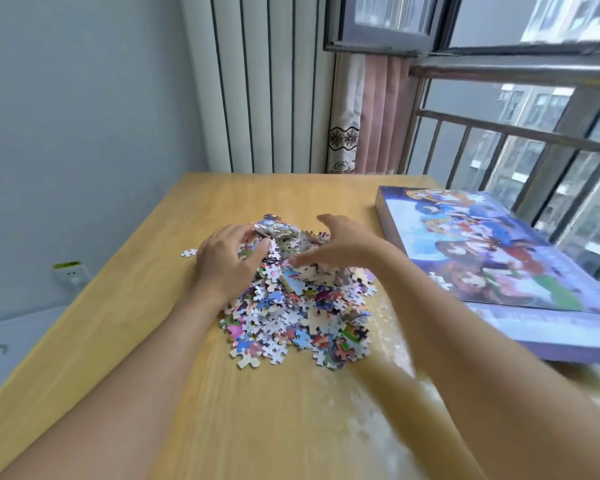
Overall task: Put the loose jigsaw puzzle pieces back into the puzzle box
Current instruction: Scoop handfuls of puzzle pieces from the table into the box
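**Hands gathering the heap, box shut beside it**

Both bare hands are down on the heap of small colourful cardboard jigsaw pieces [291,299] in the middle of the pale yellow wooden table [118,323]. The left hand [229,261] is curled over the heap's far-left edge, fingers bent around pieces and touching a crinkled silvery plastic bag [274,230]. The right hand [336,247] is spread flat, fingers apart, holding nothing; it is blurred, so whether it touches the pieces I cannot say.

The flat purple cardboard puzzle box with cartoon figures on its lid [492,261] lies just right of the heap, apparently closed. That is the main risk: a scooped handful has nowhere to go until the lid is off, and pieces may spill from full hands. One white stray piece [189,252] lies apart at the left and could be missed, and a wide sweep could push pieces over the table edge.

No writing is readable on the box; its print is too blurred.
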`<action>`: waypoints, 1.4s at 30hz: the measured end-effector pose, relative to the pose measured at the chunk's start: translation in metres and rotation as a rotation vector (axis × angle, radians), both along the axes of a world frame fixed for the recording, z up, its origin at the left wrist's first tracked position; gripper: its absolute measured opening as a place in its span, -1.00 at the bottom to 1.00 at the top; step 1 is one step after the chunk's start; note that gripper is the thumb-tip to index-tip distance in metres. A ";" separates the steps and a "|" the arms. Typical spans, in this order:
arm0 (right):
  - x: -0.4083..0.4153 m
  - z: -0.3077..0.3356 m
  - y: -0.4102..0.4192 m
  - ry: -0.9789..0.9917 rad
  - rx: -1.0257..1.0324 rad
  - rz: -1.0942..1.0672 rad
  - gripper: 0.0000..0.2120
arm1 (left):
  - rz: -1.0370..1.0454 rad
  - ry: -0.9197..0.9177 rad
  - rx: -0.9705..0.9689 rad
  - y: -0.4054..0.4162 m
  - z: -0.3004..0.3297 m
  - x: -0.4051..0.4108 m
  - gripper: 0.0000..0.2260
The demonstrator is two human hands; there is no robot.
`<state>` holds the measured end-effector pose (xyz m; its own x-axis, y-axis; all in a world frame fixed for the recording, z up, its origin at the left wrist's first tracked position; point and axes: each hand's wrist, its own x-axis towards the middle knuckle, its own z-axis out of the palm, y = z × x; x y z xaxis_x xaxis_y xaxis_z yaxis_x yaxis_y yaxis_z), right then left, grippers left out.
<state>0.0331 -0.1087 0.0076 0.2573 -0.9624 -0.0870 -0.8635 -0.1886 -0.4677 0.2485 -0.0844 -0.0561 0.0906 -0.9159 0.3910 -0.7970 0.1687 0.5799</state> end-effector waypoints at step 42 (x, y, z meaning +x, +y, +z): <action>-0.001 -0.020 0.013 -0.752 -0.022 -0.302 -0.53 | -0.295 -0.003 -0.096 -0.005 -0.004 -0.014 -0.57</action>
<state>0.0319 -0.0954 -0.0124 -0.0319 -0.9992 0.0252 -0.3348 -0.0131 -0.9422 0.2343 -0.0893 -0.0606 -0.1748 -0.8613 0.4771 -0.7072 0.4470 0.5478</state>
